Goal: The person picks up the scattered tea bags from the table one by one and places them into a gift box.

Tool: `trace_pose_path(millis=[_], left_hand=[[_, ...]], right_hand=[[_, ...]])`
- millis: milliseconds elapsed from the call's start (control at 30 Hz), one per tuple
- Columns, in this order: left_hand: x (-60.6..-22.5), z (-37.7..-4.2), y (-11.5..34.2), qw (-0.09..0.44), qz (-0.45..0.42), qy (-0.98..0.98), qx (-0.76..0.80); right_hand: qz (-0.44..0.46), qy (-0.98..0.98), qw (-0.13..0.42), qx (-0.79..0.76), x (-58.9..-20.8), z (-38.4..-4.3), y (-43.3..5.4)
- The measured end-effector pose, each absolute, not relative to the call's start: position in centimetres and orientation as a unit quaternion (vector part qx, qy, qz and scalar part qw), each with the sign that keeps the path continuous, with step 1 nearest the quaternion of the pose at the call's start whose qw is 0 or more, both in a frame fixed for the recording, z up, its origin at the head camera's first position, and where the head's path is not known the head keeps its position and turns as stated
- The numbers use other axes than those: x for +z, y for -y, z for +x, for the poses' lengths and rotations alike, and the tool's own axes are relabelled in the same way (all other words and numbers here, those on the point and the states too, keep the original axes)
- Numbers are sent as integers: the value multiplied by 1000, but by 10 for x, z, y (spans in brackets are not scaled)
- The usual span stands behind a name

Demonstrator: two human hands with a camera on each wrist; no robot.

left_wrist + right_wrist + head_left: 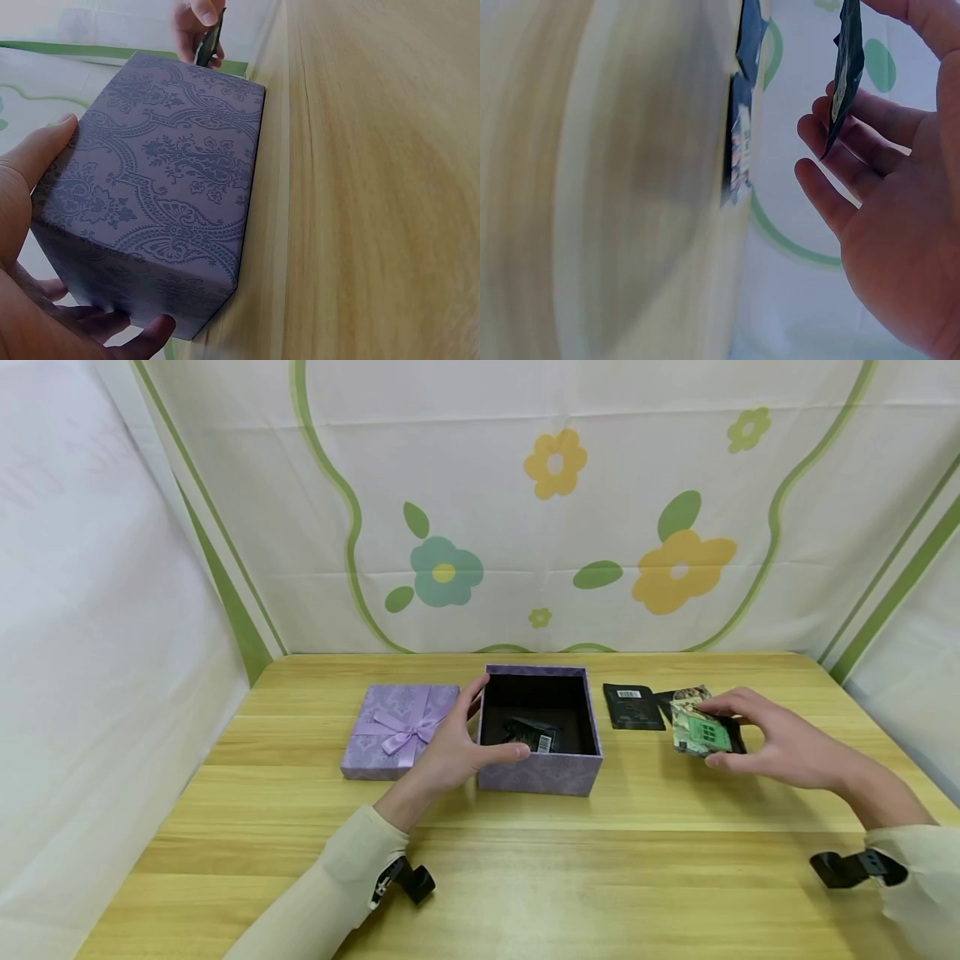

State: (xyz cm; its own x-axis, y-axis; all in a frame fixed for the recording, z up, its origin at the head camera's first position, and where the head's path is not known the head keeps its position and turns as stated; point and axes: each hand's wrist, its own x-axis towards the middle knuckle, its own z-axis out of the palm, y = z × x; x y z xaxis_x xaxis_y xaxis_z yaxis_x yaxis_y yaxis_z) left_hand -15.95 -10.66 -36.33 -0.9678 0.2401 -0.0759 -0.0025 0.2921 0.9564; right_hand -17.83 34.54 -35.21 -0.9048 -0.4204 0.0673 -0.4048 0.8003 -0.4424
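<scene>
An uncovered purple patterned box stands mid-table, dark inside, with a black sachet at its bottom. My left hand holds the box at its left side, thumb over the front rim. In the left wrist view, the fingers of that hand bend against the box's side wall. To the right, my right hand pinches a green printed sachet above the table. The right wrist view shows this sachet edge-on between thumb and fingers.
The purple lid with a ribbon bow lies left of the box. On the table between the box and my right hand are a black sachet and another sachet, partly covered. A flower-printed cloth hangs behind the table.
</scene>
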Motion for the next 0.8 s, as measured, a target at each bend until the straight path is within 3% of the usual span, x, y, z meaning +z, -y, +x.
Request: trace_pose_path(millis=[800], left_hand=[[-364,-161,107,105,73,-801,585]], right_hand=[[-264,-939,-23,-221,-323,-190,-304]])
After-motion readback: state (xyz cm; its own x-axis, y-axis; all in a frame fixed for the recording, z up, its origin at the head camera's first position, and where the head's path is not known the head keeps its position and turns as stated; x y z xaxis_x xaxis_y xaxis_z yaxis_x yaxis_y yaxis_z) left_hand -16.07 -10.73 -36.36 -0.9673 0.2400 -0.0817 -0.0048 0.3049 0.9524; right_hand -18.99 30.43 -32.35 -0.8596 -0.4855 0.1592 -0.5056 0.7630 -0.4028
